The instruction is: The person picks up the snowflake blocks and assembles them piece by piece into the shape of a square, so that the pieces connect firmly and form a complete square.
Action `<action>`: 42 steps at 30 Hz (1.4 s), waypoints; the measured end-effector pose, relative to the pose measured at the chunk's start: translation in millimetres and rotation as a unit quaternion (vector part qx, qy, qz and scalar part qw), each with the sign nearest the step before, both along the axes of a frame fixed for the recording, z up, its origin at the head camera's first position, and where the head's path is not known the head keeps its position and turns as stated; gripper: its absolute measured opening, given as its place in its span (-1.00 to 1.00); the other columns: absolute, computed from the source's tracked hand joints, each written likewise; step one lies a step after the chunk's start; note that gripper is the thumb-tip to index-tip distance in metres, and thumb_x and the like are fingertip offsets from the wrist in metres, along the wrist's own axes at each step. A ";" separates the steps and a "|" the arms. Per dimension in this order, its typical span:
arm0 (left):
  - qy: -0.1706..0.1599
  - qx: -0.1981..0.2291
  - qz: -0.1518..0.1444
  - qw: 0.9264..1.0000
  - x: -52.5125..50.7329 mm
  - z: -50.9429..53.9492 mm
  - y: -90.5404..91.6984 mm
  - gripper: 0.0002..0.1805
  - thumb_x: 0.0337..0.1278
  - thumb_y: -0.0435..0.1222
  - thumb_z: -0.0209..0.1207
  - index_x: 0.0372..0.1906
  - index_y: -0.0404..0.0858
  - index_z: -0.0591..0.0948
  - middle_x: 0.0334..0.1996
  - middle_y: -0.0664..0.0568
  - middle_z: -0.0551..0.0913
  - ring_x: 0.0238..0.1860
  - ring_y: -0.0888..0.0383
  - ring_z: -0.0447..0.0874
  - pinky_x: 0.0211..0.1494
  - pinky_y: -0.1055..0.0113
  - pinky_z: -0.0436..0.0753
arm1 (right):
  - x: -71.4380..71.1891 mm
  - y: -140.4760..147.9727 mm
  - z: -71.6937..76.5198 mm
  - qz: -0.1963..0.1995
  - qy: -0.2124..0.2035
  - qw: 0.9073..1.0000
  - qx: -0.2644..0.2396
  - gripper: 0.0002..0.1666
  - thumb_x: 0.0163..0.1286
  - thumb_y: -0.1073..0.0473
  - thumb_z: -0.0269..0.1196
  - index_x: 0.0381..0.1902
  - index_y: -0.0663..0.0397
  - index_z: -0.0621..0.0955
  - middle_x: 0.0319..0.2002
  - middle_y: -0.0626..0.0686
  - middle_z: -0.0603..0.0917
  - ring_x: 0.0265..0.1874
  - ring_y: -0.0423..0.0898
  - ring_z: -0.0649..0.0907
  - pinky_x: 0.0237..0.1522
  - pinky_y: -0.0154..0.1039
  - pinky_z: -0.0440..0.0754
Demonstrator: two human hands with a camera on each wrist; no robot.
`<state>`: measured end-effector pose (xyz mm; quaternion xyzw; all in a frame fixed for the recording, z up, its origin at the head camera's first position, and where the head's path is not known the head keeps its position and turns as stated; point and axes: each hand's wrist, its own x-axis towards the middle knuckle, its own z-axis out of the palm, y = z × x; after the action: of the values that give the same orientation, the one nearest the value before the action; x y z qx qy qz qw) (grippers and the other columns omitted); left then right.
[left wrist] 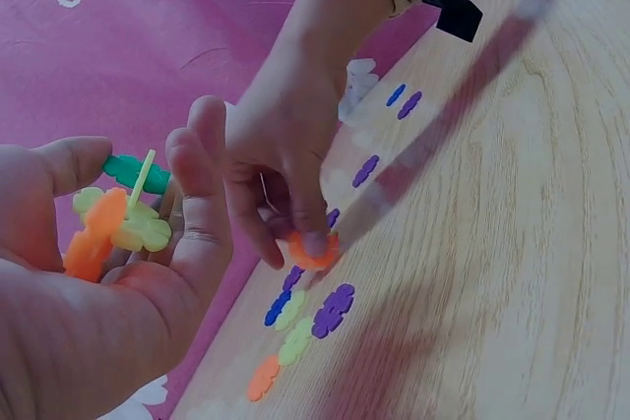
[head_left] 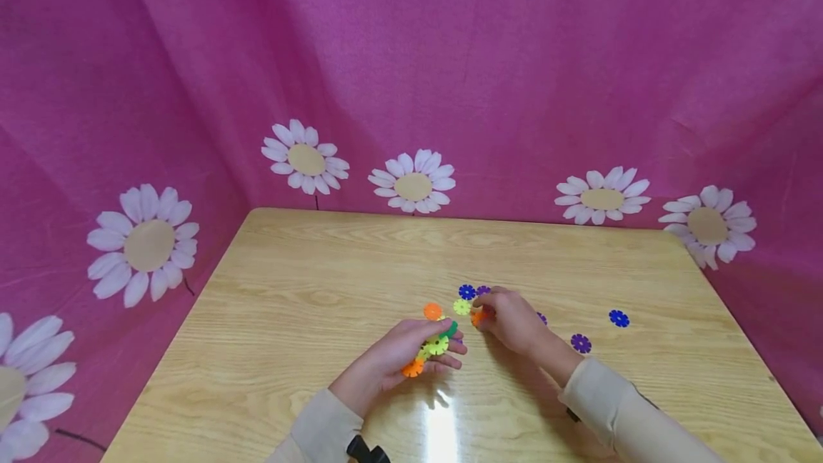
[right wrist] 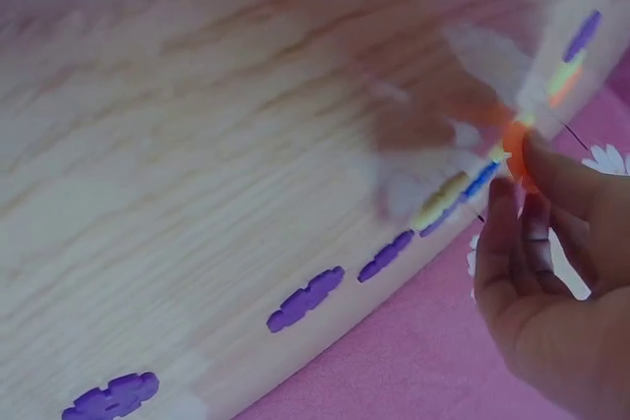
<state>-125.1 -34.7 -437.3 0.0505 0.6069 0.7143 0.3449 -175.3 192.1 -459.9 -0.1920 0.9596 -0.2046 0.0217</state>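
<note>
My left hand [head_left: 397, 350] holds a small cluster of flower-shaped plastic discs [head_left: 438, 346], green, yellow and orange, across its palm. In the left wrist view the thumb rests by the green disc [left wrist: 138, 174], with a yellow one and an orange one [left wrist: 98, 228] below. Just to the right, my right hand [head_left: 514, 321] pinches an orange disc [right wrist: 517, 152] between thumb and fingertips, at or just above the tabletop. Close by lie a yellow disc [head_left: 461, 307], a blue disc [head_left: 466, 292], a purple disc [head_left: 484, 291] and another orange disc [head_left: 433, 311].
On the wooden table [head_left: 308, 270], a purple disc [head_left: 581, 343] and a blue disc [head_left: 619, 318] lie farther right. Partly behind my right hand is another purple disc [head_left: 543, 318]. A pink cloth [head_left: 489, 77] with white daisies surrounds the table's back and sides.
</note>
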 end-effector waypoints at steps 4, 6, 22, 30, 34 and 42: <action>0.001 0.004 -0.001 1.000 -0.5 -1.7 -0.5 -0.35 0.42 0.08 0.07 0.17 -0.46 0.56 -0.07 -0.12 0.77 -0.23 0.13 0.80 -0.04 0.34 0.76 | 1.2 3.6 9.0 0.005 -0.018 0.997 -0.071 -0.85 0.25 0.33 0.40 -0.19 0.16 0.77 -0.33 0.01 0.73 -0.40 -0.21 0.58 -0.34 -0.35 0.64; -0.001 0.006 -0.002 1.000 -0.9 -2.2 -0.3 -0.35 0.42 0.08 0.07 0.17 -0.46 0.56 -0.08 -0.12 0.77 -0.22 0.14 0.80 -0.06 0.37 0.75 | 2.1 5.7 15.0 -0.002 -0.032 0.994 -0.103 -0.87 0.27 0.33 0.39 -0.21 0.16 0.78 -0.30 0.03 0.77 -0.39 -0.20 0.61 -0.34 -0.36 0.66; 0.005 0.007 -0.008 1.000 -1.2 -5.2 -0.6 -0.37 0.43 0.06 0.06 0.14 -0.47 0.57 -0.12 -0.07 0.76 -0.23 0.14 0.79 -0.05 0.37 0.75 | 13.1 7.5 44.6 -0.003 -0.135 0.960 -0.247 -0.84 0.32 0.28 0.36 -0.18 0.25 0.75 -0.31 0.14 0.79 -0.37 0.07 0.74 -0.34 -0.15 0.79; 0.007 0.009 -0.007 1.000 -1.5 -5.4 0.4 -0.42 0.47 -0.01 0.02 0.14 -0.49 0.57 0.00 -0.24 0.72 -0.21 0.17 0.79 -0.14 0.46 0.73 | 20.2 4.3 57.4 -0.009 -0.195 0.934 -0.300 -0.75 0.34 0.25 0.35 -0.12 0.35 0.70 -0.29 0.18 0.79 -0.32 0.00 0.78 -0.20 -0.07 0.82; 0.007 0.010 -0.008 1.000 -1.2 -5.1 1.2 -0.42 0.48 -0.03 0.02 0.13 -0.52 0.57 0.09 -0.34 0.67 -0.20 0.16 0.79 -0.15 0.48 0.72 | 21.5 3.2 60.6 -0.015 -0.227 0.917 -0.329 -0.68 0.32 0.22 0.38 -0.09 0.38 0.68 -0.26 0.21 0.80 -0.23 0.12 0.79 -0.13 0.02 0.80; 0.007 0.010 -0.007 1.000 -1.4 -4.8 1.7 -0.42 0.45 -0.01 0.06 0.14 -0.50 0.57 0.09 -0.32 0.67 -0.09 0.03 0.79 -0.12 0.44 0.72 | 21.7 1.7 61.5 -0.005 -0.247 0.910 -0.334 -0.66 0.33 0.22 0.37 -0.05 0.39 0.67 -0.20 0.23 0.79 -0.24 0.00 0.80 -0.07 0.05 0.79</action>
<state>-126.5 -33.0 -442.2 0.0634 0.6017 0.7177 0.3447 -153.6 193.8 -398.4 -0.1264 0.8000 -0.5545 0.1911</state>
